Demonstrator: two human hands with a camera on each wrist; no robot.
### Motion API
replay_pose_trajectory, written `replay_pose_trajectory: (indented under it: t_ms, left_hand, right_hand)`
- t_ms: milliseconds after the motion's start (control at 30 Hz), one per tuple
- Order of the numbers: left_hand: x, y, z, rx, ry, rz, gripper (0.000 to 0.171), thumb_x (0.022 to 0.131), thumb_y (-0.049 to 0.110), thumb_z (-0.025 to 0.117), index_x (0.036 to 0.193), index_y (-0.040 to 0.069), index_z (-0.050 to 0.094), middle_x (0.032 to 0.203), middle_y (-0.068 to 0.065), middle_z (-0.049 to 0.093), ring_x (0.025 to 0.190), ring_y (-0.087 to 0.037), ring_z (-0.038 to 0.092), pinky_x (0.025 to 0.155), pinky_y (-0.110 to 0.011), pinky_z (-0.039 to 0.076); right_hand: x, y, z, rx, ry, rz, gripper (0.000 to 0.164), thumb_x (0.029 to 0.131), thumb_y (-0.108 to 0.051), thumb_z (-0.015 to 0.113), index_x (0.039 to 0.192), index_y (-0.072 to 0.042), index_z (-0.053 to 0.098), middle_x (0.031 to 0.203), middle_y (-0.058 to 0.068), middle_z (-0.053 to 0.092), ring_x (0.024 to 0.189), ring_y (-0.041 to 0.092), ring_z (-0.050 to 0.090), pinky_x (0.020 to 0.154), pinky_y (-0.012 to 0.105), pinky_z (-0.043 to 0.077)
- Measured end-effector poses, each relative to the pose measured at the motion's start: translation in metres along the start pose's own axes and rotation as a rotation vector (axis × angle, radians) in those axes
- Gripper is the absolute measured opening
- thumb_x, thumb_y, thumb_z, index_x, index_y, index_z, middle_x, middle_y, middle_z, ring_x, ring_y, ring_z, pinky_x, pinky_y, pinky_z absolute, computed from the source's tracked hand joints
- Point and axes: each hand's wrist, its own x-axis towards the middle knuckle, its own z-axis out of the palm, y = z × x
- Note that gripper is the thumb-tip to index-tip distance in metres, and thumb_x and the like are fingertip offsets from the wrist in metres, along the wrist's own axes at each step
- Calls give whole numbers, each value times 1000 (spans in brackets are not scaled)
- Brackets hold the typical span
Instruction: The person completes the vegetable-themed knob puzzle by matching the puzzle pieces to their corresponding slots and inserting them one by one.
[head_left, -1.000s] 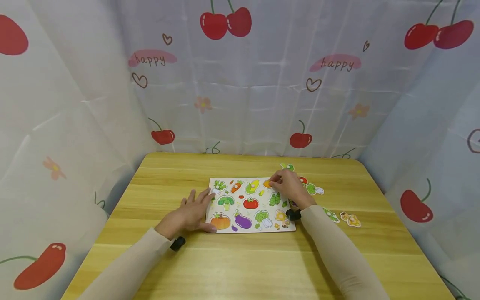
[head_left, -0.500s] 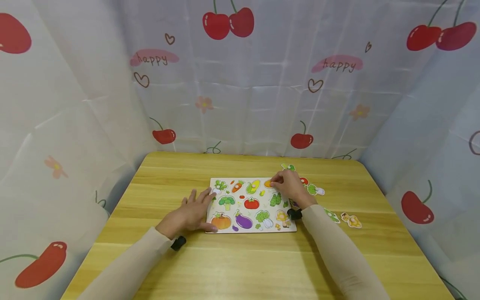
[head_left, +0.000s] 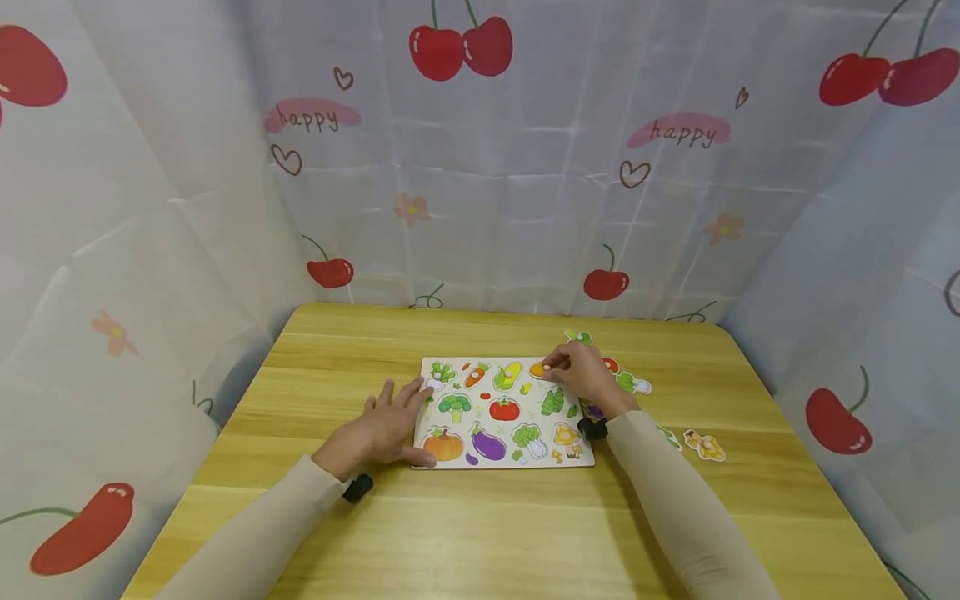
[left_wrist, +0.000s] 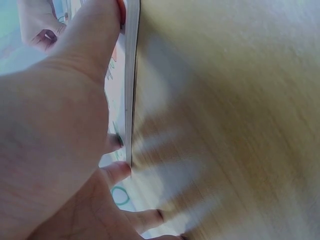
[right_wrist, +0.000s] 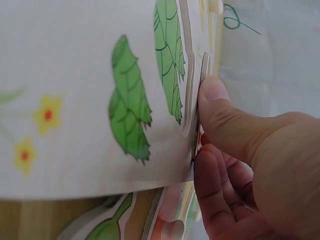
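Note:
A pale puzzle board (head_left: 476,408) printed with vegetables lies mid-table. My left hand (head_left: 381,427) spreads over its left side, thumb on the lower left corner and fingers along the edge. At the top right corner, my right hand (head_left: 587,373) pinches an orange puzzle piece (head_left: 536,369) between thumb and fingers; the hand covers part of the piece. In the right wrist view, the thumb (right_wrist: 215,95) presses near a thin edge at the board's end. Knobbed carrot (head_left: 476,376) and corn (head_left: 507,376) pieces sit in the top row.
Loose pieces lie right of the board: a green one (head_left: 579,337), a red one (head_left: 611,365), a leafy white-stemmed one (head_left: 635,383) and a mushroom one (head_left: 704,446). My right forearm partly hides others. A cherry-print curtain (head_left: 487,208) hangs behind the wooden table (head_left: 465,533).
The head view shifts slightly. Both hands keep nearly the same places, the right one still at the orange piece in the board's top right corner.

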Motion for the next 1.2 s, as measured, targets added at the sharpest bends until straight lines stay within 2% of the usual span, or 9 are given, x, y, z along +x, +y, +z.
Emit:
replay_pose_trajectory:
  t_ms: [233,567,833,967,1067,1200]
  left_hand:
    - [0,0,-1,-8,-3,-5,128,96,61,92,186,7,19,198,-21,6,174,-73,6,134,-92,19]
    - [0,0,-2,-1,-7,-4,129,95,62,92,187,8,18,198,-20,6,174,-74,6,134,-92,19]
    - [1,2,0,-9,-10,-10,130,94,62,92,187,9,18,198,-18,5,174,-74,6,134,-92,19]
    - [1,3,-1,-16,-17,-13,130,95,61,92,187,8,18,198,-19,5,174,-74,5,134,-93,19]
    - [1,3,-1,-11,-20,-10,129,96,62,92,187,7,18,198,-20,5,174,-74,6,134,-93,19]
    - [1,2,-1,5,-16,-1,130,96,63,91,187,7,18,198,-20,6,173,-75,7,133,-93,21]
  right_hand:
    - [2,0,1,6,1,-17,13,104,-13,90,115,-7,90,110,11,85,96,23,76,96,46,67]
    - [2,1,-3,-14,-24,-1,12,109,-15,85,118,-11,92,118,11,85,108,27,76,104,52,65]
    - [-1,6,-8,-52,-21,9,13,109,-20,85,117,-14,93,115,9,83,103,25,70,98,48,64]
    - [-2,7,-10,-52,-25,-5,14,108,-20,86,119,-14,93,115,9,84,104,27,72,97,48,65]
    - [-3,8,-13,-28,-25,-22,17,109,-19,86,122,-10,91,120,13,85,107,31,78,95,49,69]
    - [-4,12,-20,11,15,-24,23,109,-18,85,128,-5,88,129,21,82,110,37,81,91,47,72]
